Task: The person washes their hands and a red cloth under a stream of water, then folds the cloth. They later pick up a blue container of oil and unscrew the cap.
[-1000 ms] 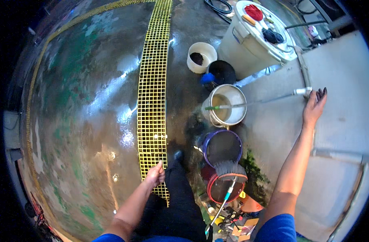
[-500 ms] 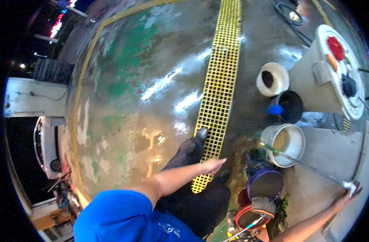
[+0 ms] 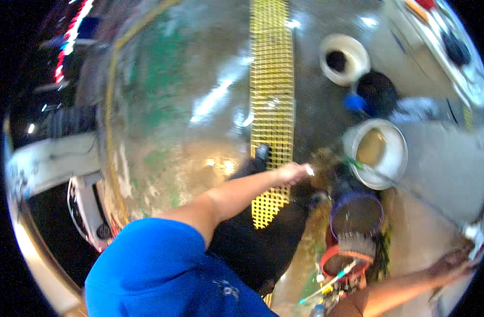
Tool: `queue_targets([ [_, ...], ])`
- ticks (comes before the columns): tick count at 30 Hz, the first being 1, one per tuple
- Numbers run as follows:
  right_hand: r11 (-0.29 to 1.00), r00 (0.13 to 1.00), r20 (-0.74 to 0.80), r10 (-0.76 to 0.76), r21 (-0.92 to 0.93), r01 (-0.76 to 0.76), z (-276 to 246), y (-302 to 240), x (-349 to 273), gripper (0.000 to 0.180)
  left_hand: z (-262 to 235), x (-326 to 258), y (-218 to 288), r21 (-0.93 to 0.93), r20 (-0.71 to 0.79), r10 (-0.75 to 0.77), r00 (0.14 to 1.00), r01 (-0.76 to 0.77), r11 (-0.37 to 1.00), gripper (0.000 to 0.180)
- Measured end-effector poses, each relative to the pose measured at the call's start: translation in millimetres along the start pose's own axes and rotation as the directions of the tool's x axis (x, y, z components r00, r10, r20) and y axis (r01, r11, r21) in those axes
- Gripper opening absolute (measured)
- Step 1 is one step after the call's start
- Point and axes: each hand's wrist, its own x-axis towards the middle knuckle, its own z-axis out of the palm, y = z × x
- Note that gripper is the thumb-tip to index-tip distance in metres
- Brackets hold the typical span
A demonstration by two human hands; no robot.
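My left hand (image 3: 290, 173) reaches forward over the yellow floor grating. It is smeared by motion; a bright white spot shows at its fingertips, and I cannot tell whether it holds anything. Far to the lower right, my right hand (image 3: 457, 260) is closed at the white end of a long thin pole (image 3: 419, 198). The pole slants up leftward across a white bucket (image 3: 403, 158) with cloudy brownish liquid inside. A green part of the pole shows near that bucket's left rim. Beside its tip is a brown, bristly-looking blur (image 3: 324, 165) that I cannot make out.
Below the white bucket stand a purple-rimmed bucket (image 3: 382, 216) and a red bucket (image 3: 326, 260) with a long-handled brush (image 3: 358, 244) across it. Further up are a black bucket (image 3: 384, 95), another white bucket (image 3: 352, 43) and a large pale bin (image 3: 411, 45). Yellow grating (image 3: 272, 79) crosses the wet floor.
My left hand has moved forward and a little right, toward the buckets. The pole's tip has shifted slightly up in the picture. The whole view has turned and moved.
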Motion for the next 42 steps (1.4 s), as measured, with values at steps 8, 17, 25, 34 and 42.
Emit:
queue_targets([
  [8, 0.27, 0.317, 0.629, 0.71, 0.173, -0.947, 144.4, 37.1, -322.8, 0.042, 17.3, 79.6, -79.6, -0.115, -0.049, -0.256, 0.965, 0.249, 0.962, 0.056],
  [17, -0.466, -0.09, 0.785, 0.613, 0.267, -0.844, 308.8, 335.0, -493.5, 0.039, -110.2, 251.0, 1.5, 0.664, -0.177, -0.144, 0.974, 0.226, 0.713, 0.06],
  [25, -0.304, -0.195, 0.703, 0.684, 0.031, -0.952, 333.3, 378.3, -505.2, 0.024, -37.4, 379.5, 24.1, 0.925, 0.05, 0.028, 0.998, -0.057, 0.375, 0.04],
  [34, -0.316, -0.331, 0.293, 0.897, -0.098, -0.944, 245.6, 325.7, -527.1, 0.024, 83.0, 405.8, 12.8, 0.882, 0.272, 0.113, 0.956, -0.295, 0.368, 0.021],
  [42, -0.282, -0.269, 0.585, 0.765, -0.071, -0.957, 261.3, 326.2, -538.1, 0.028, -33.1, 217.9, -28.4, -0.386, 0.308, -0.251, 0.918, 0.362, 0.849, 0.044],
])
